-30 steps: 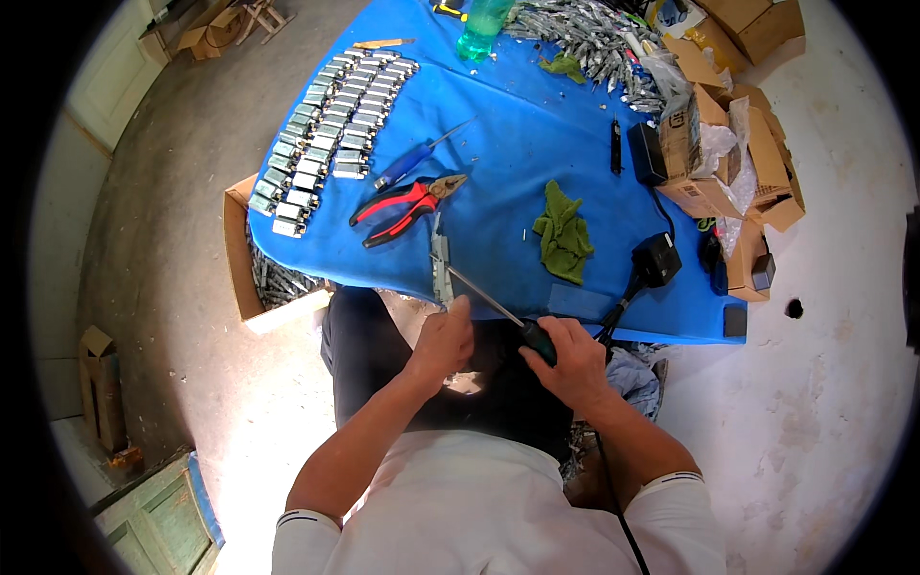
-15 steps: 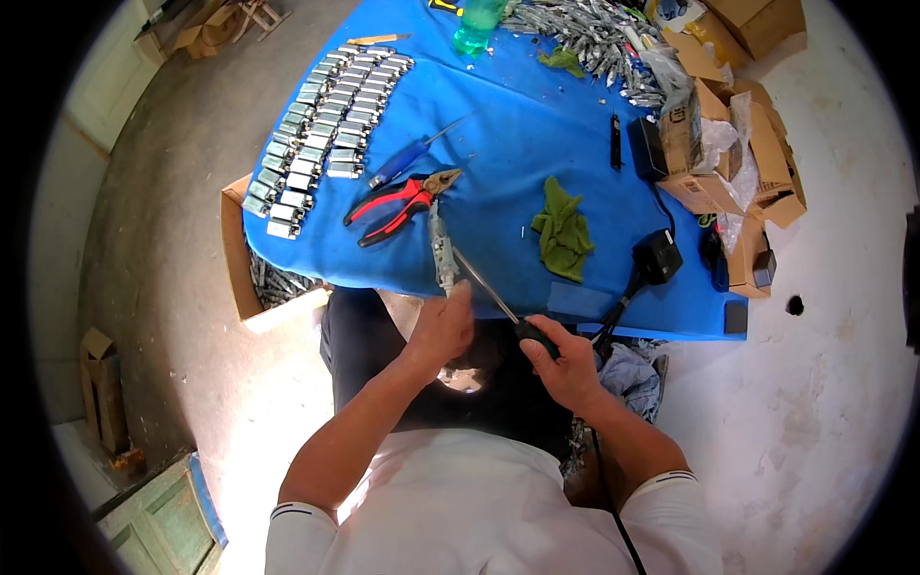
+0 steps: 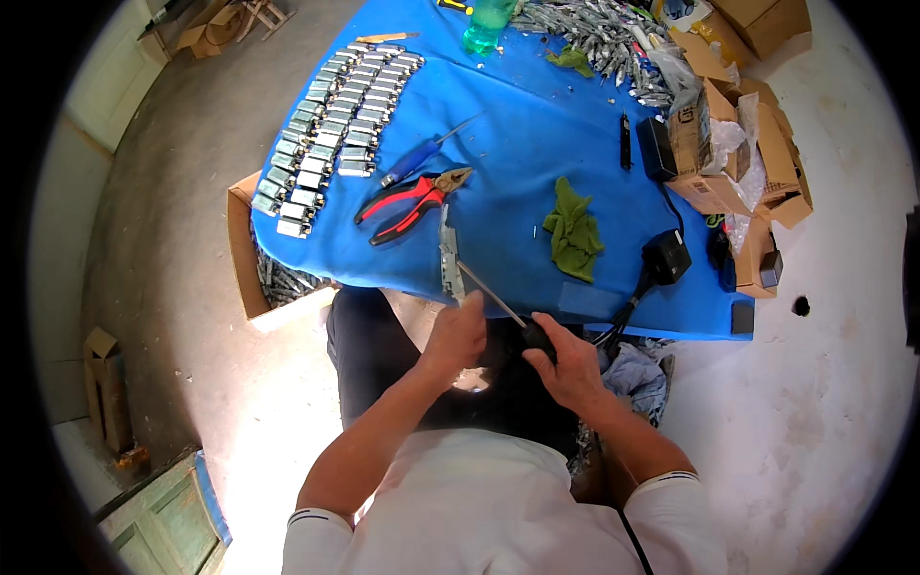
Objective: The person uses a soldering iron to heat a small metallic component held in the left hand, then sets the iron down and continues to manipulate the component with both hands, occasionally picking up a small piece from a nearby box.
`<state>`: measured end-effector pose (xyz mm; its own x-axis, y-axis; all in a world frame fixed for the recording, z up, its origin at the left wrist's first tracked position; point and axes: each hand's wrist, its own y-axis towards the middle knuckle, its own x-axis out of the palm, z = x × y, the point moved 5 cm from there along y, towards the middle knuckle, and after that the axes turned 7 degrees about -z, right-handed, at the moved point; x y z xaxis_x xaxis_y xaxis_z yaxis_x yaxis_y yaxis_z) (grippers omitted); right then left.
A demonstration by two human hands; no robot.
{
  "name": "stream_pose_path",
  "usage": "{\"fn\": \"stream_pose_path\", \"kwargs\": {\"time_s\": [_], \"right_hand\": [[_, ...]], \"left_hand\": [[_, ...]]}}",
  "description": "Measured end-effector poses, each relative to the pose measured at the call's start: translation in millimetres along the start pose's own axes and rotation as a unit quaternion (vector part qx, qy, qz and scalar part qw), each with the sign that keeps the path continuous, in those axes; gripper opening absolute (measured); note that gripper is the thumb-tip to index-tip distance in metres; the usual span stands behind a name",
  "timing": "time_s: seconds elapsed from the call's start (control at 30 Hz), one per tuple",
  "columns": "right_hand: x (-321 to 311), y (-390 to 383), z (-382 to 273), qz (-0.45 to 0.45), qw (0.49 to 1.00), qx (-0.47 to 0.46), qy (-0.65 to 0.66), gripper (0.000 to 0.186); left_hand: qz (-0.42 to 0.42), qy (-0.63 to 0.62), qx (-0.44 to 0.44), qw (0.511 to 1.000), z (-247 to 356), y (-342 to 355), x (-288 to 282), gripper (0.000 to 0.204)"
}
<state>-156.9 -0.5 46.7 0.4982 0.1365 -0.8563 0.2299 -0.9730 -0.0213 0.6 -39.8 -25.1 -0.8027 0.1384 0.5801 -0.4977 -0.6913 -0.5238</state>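
Observation:
My left hand [image 3: 458, 333] is closed round the lower end of a long, narrow grey metal-and-plastic part [image 3: 448, 254], whose upper end points away over the table's near edge. In my right hand [image 3: 567, 362] is a screwdriver [image 3: 494, 299] with a black handle. Its thin shaft slants up to the left, and the tip meets or nearly meets the side of the grey part. Just beyond lie red-and-black pliers [image 3: 412, 206] with their jaws toward the right. A blue-handled screwdriver [image 3: 412, 163] rests behind the pliers.
Rows of small silver metal pieces [image 3: 326, 139] line the table's left side. A green cloth [image 3: 573, 232] and a black power adapter [image 3: 666, 257] lie to the right. Farther back are a green bottle [image 3: 487, 24] and a heap of grey parts [image 3: 604, 48]. Cardboard boxes [image 3: 709, 182] stand at the right edge.
The grey part has turned in my left hand, showing a flatter, narrower side. The screwdriver stays against or close to it. The whole view has shifted slightly.

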Motion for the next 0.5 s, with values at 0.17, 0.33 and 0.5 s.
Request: {"fn": "stream_pose_path", "kwargs": {"time_s": [0.17,0.33,0.5], "right_hand": [[-2.4,-7.8,31.8,-0.038,0.979,0.050,0.194,0.037],[-10.0,-21.1,46.0,-0.113,0.938,0.123,0.303,0.038],[-11.4,-31.4,33.2,-0.110,0.963,0.080,0.234,0.039]], "left_hand": [[-0.093,0.040,-0.026,0.995,-6.8,-8.3,6.2,0.052],[-0.141,-0.048,0.004,0.989,-18.2,-16.6,-16.9,0.058],[-0.124,-0.081,0.014,0.989,-7.3,-2.1,-8.7,0.063]]}}
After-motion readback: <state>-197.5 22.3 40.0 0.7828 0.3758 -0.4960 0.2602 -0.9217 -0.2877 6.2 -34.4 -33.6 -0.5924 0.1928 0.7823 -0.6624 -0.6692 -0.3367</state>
